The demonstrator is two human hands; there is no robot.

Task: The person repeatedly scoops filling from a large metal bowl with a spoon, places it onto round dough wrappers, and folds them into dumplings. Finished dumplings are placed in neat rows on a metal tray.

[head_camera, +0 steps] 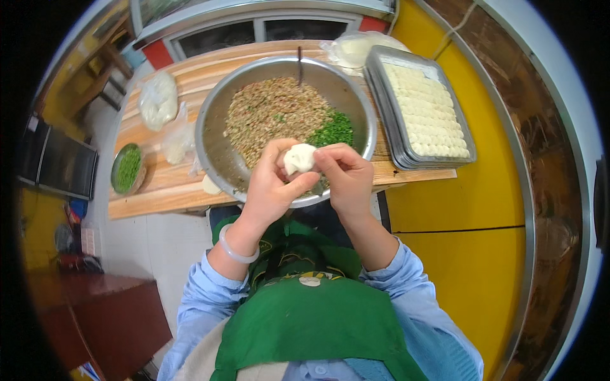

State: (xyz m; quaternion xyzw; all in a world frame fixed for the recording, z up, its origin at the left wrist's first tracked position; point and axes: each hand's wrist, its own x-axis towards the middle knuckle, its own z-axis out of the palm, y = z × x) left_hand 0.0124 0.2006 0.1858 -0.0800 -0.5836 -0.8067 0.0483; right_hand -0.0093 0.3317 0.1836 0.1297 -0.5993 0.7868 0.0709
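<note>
A white dough piece (299, 158), partly folded, rests in my left hand (275, 183), held between its fingers and thumb. The fingertips of my right hand (345, 174) pinch its right edge. Both hands are over the near rim of a large steel bowl (208, 151). The bowl holds a brown minced filling (271, 112) and, at its right, chopped green herbs (336, 129). A thin dark stick (300, 66) stands in the filling. Part of a dark utensil shows under my hands; its kind is unclear.
Stacked trays (400, 157) with rows of small white dough pieces (426, 114) stand at the right. At the left of the wooden table (157, 200) are a bag of white dough (158, 101), another plastic bag (177, 140) and a small bowl of chopped greens (128, 169). A plastic bag (362, 47) lies at the back.
</note>
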